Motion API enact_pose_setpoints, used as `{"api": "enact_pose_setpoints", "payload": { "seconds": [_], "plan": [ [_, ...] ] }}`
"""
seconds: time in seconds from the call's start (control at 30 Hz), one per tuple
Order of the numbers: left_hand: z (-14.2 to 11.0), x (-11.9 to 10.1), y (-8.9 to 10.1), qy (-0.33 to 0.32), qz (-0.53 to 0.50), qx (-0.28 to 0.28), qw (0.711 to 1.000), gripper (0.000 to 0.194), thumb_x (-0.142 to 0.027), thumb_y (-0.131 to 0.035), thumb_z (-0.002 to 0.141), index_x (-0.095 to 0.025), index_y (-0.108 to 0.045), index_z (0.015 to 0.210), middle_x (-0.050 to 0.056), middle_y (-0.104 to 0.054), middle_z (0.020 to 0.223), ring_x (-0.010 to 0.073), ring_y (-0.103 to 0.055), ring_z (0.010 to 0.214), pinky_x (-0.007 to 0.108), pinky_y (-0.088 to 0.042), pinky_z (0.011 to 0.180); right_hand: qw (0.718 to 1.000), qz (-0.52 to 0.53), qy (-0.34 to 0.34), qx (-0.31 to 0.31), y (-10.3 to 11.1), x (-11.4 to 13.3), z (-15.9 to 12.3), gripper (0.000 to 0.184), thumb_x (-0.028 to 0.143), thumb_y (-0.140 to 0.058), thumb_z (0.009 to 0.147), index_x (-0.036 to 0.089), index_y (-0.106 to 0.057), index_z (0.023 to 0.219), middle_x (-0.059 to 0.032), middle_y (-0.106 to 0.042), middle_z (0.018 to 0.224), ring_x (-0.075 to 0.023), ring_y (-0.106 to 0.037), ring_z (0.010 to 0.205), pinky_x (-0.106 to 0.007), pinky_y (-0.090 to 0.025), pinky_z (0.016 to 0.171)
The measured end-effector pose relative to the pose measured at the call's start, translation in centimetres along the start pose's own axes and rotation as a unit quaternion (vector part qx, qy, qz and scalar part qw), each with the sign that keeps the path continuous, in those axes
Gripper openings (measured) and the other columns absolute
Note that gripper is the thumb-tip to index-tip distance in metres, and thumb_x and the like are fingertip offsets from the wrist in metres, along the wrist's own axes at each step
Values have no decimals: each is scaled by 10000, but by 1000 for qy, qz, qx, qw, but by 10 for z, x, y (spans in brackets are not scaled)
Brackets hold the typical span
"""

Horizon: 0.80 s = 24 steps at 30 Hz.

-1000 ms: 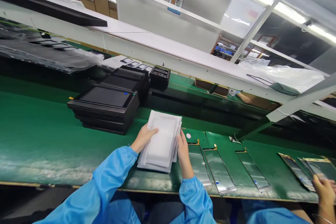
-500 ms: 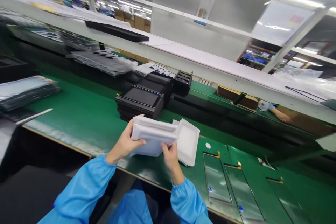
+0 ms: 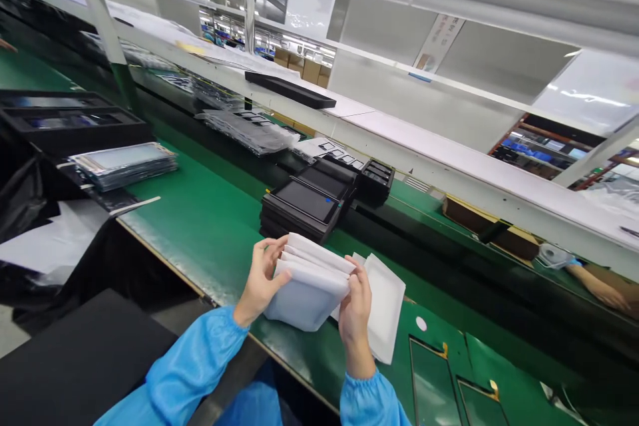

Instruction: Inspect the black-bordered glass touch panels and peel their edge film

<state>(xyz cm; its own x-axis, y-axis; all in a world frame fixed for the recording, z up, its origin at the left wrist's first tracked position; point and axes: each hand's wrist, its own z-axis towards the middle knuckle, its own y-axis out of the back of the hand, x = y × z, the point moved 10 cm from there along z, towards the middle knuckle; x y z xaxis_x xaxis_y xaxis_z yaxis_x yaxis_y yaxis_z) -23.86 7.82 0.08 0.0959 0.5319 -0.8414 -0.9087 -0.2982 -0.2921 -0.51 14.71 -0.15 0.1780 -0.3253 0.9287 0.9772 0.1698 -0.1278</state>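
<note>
Blue sleeves (image 3: 192, 356) reached past the front edge of the green table (image 3: 200, 239). Left hand (image 3: 259, 283) and right hand (image 3: 356, 309) pinched opposite ends of a bunch of white pouches (image 3: 307, 299), fingers parted only by its thickness. Bunch tilted near that edge; contact with tabletop unclear. Second pouch pile (image 3: 387, 306) lay just beside the right hand, framed glass panels (image 3: 432, 379) farther right, so little room there. Black trays (image 3: 292, 216) stood close behind; bare green ran left to a panel stack (image 3: 124, 170). Versus half a second ago: pouch tops fanned wider, view swung left, more of the dark boxes (image 3: 74, 126) showed.
</note>
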Motion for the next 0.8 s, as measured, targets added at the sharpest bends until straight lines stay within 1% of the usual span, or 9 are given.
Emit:
{"api": "enact_pose_setpoints", "payload": {
  "seconds": [0.13, 0.23, 0.27, 0.33, 0.4, 0.47, 0.63, 0.73, 0.8],
  "plan": [
    [-11, 13, 8, 22, 15, -18, 999, 370, -436, -898, 823, -216, -637, 965, 201, -641, 1505, 393, -603, 1394, 446, -498, 1075, 999, -28, -5, 31, 6, 16, 13, 363, 260, -604, 906, 219, -722, 1247, -83, -779, 1162, -273, -729, 1067, -408, -569, 931],
    [-17, 18, 11, 46, 19, -28, 998, 346, -423, -899, 822, -215, -650, 945, 197, -697, 1414, 389, -612, 1386, 445, -505, 1063, 979, -144, 67, 128, -15, 61, 25, 500, 188, -614, 898, 284, -696, 1382, -78, -726, 1349, -265, -701, 1195, -403, -552, 1004],
    [-19, 19, 12, 52, 18, -33, 998, 353, -426, -900, 818, -217, -644, 942, 195, -701, 1405, 385, -619, 1380, 444, -508, 1059, 955, -215, 102, 177, -28, 77, 28, 506, 182, -609, 916, 309, -694, 1399, -78, -686, 1420, -264, -690, 1229, -401, -548, 1013],
    [-19, 19, 12, 62, 14, -39, 997, 359, -422, -906, 811, -222, -628, 918, 197, -695, 1418, 381, -625, 1376, 444, -513, 1054, 879, -369, 143, 267, -55, 95, 31, 431, 175, -603, 951, 333, -742, 1328, -68, -672, 1440, -253, -712, 1180, -376, -561, 954],
    [-20, 17, 12, 68, 6, -41, 997, 349, -404, -902, 818, -226, -615, 906, 198, -684, 1445, 375, -624, 1384, 449, -509, 1060, 802, -483, 139, 324, -71, 98, 36, 328, 175, -632, 970, 326, -781, 1220, -47, -731, 1339, -236, -745, 1059, -344, -563, 862],
    [-20, 14, 10, 70, -3, -38, 997, 343, -387, -900, 825, -229, -605, 902, 197, -683, 1455, 372, -625, 1387, 460, -501, 1071, 755, -540, 132, 348, -81, 96, 39, 261, 196, -692, 967, 309, -780, 1185, -28, -771, 1251, -231, -753, 1002, -326, -547, 811],
    [-23, 2, 4, 47, -59, -14, 997, 417, -398, -930, 803, -237, -601, 1004, 214, -655, 1504, 387, -624, 1388, 449, -507, 1046, 739, -558, 139, 352, -90, 90, 42, 52, 235, -751, 964, 262, -784, 995, -16, -804, 1070, -215, -754, 909, -300, -482, 721],
    [-26, 3, 5, 51, -77, -26, 995, 603, -532, -938, 774, -259, -584, 1179, 222, -645, 1513, 390, -647, 1348, 441, -519, 1032, 740, -559, 146, 345, -87, 90, 43, 145, 211, -705, 1007, 255, -761, 881, 10, -807, 956, -188, -749, 847, -285, -448, 691],
    [-27, 7, 7, 61, -61, -40, 995, 659, -588, -947, 738, -248, -589, 1175, 227, -659, 1486, 398, -654, 1329, 436, -521, 1031, 744, -559, 154, 333, -83, 94, 45, 159, 207, -665, 1040, 253, -758, 920, 12, -816, 975, -184, -756, 880, -279, -444, 706]
  ]
}}
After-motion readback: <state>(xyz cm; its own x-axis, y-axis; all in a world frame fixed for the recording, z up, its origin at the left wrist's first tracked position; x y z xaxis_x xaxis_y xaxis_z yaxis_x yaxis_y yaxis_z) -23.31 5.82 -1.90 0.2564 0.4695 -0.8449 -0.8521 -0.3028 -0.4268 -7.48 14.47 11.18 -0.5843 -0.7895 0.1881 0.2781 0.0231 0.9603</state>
